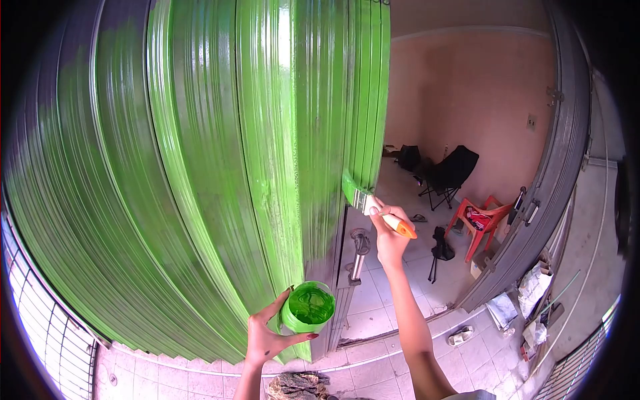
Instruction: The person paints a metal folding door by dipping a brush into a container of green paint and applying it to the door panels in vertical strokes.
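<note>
My right hand (388, 233) grips a paintbrush (363, 198) with an orange handle tip and green-loaded bristles. The bristles rest against the edge of a folding metal door (200, 167) covered in wet green paint. My left hand (267, 333) holds a small green cup of paint (308, 307) from below and the side, close to the door's lower part. A grey unpainted strip of the door with a metal handle (360, 250) lies between my two hands.
Through the opening is a tiled room with pink walls, a red plastic chair (481, 223), a black folding chair (450, 172) and a black bag (408, 157). A grey door frame (540, 200) curves on the right. Sandals and cloths lie on the floor.
</note>
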`<state>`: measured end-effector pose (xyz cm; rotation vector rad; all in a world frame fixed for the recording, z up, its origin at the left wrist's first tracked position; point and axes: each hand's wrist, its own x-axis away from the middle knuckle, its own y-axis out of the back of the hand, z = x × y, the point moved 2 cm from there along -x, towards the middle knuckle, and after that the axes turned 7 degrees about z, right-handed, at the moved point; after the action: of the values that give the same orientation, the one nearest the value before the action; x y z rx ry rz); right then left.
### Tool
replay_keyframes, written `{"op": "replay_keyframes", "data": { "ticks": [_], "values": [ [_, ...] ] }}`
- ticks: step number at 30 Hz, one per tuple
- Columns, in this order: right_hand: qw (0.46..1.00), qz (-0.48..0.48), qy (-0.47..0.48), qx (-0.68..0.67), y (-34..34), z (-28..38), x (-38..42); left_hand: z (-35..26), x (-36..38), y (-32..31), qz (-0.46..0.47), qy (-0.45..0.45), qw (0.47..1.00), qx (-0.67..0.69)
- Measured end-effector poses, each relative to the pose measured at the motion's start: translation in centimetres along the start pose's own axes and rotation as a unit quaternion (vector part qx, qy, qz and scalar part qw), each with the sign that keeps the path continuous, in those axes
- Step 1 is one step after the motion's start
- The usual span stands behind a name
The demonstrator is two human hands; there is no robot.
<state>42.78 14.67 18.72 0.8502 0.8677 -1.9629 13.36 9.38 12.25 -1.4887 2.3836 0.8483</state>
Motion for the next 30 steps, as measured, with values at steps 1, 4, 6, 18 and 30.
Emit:
{"op": "replay_keyframes", "data": {
  "ticks": [1,4,6,18,30],
  "values": [
    [1.000,-0.005,-0.019,-0.007,0.5,0.0,0.1,-0.1,0.1,0.0,0.000,0.000,1.000,-0.001],
    [0.997,-0.021,-0.075,-0.024,1.2,0.8,-0.5,-0.2,0.2,0.3,-0.003,-0.004,1.000,-0.008],
    [0.995,-0.019,-0.091,-0.027,1.1,1.6,-1.9,-0.3,0.3,0.4,-0.003,-0.006,1.000,-0.017],
    [0.965,0.143,0.129,0.179,-1.0,4.1,0.0,-0.3,0.8,0.5,0.002,-0.009,1.000,-0.015],
    [0.848,0.277,0.283,0.351,-1.3,8.0,-5.4,-0.1,1.4,1.4,-0.013,-0.005,1.000,-0.010]
  ]
}}
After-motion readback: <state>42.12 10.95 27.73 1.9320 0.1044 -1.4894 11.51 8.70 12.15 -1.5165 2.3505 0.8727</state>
